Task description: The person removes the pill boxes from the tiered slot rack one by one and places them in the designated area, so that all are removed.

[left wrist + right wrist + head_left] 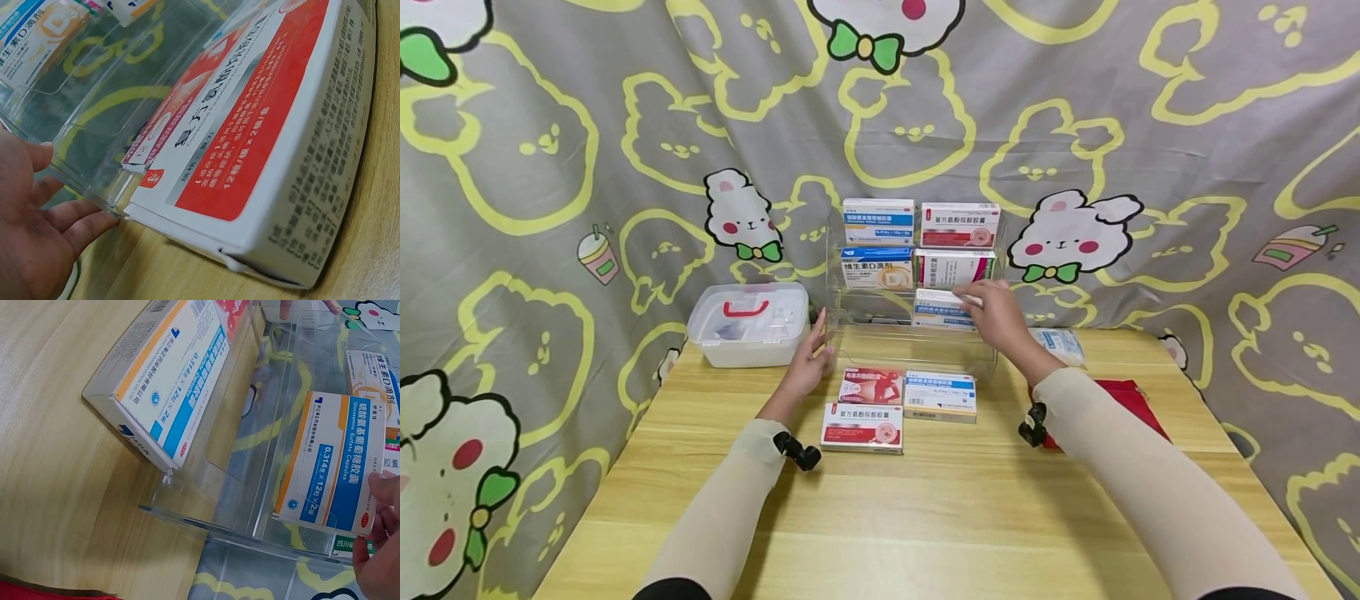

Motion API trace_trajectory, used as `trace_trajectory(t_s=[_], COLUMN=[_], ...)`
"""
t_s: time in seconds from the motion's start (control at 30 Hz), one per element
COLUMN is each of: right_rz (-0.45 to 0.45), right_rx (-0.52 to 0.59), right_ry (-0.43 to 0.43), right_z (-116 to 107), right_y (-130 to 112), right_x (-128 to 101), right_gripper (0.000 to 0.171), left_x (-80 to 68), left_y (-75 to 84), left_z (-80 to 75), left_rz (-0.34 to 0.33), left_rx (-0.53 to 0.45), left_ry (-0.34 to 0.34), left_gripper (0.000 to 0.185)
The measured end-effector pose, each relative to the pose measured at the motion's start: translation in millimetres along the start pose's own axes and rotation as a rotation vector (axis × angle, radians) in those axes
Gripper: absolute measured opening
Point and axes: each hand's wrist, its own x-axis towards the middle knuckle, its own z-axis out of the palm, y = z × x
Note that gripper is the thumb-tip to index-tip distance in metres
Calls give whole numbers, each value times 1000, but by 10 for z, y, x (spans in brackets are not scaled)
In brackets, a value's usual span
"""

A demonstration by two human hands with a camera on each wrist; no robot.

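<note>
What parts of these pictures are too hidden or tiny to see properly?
- Head view: the print on the white and blue medicine box is too small, and the right hand covers part of it.
- Left wrist view: the left hand is cut off by the frame edge.
- Head view: the contents of the lidded translucent plastic case are blurred by its walls.

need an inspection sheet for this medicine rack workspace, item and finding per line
surface: wooden table, pale planks.
job's things: clear rack with boxes on its tiers; blue box on the lowest filled tier.
clutter: three medicine boxes lying before the rack; lidded plastic tub at left; red pouch and white packet at right.
grips: left hand flat against the rack's left side; right hand pinches the blue box.
cables: nothing seen.
surroundings: grey bunny-print cloth behind and at both sides.
</note>
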Motion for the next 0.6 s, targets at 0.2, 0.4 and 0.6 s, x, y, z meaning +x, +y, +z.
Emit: trace_trajectory(t_s=[0.2,0.4,0.6], right_rz=[-22,-48,-78], right_rx=[7,8,14], right_ry=[18,32,55], right_z=[-35,-80,-136], right_y=[-25,-50,-101], right_x=[8,15,17], right_gripper=[29,28,27], left_x=[0,-5,-5], left_y=[12,14,28], left_z=[4,1,-12], left_rz=[-9,-11,-18], left_rx=[0,-4,0], left_ry=[2,2,-19], left_gripper=[80,80,78])
